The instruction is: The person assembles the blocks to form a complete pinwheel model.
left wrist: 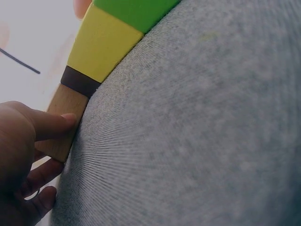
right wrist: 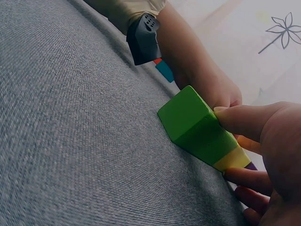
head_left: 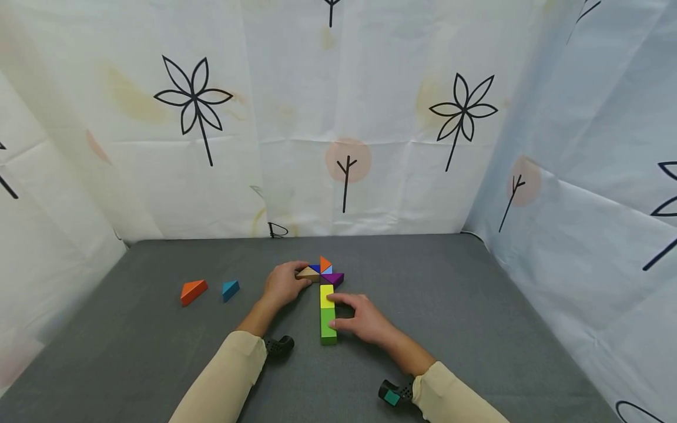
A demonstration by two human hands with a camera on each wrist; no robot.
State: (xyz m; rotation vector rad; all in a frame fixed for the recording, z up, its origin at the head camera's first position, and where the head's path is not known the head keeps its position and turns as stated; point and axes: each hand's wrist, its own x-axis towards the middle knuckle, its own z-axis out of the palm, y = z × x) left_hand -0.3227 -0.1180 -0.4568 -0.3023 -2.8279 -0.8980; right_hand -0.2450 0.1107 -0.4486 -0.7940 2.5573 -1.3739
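My left hand [head_left: 282, 285] pinches a bare-wood tan block [head_left: 308, 274] at the left of a small cluster, the thumb on its near side in the left wrist view. Blue, orange, light blue and purple [head_left: 333, 278] triangular blocks lie close round it. From the cluster a yellow block [head_left: 327, 290] and a green block [head_left: 328, 330] run toward me in a straight row, end to end. My right hand [head_left: 367, 320] touches this row from the right, its index finger on the yellow block and its thumb at the green block's edge [right wrist: 186, 113].
Apart from the cluster, an orange triangular block [head_left: 193, 291] and a blue triangular block [head_left: 230, 290] lie on the grey cloth-covered table [head_left: 455, 282] at the left. A white printed curtain [head_left: 296, 117] stands behind the table's far edge and along its sides.
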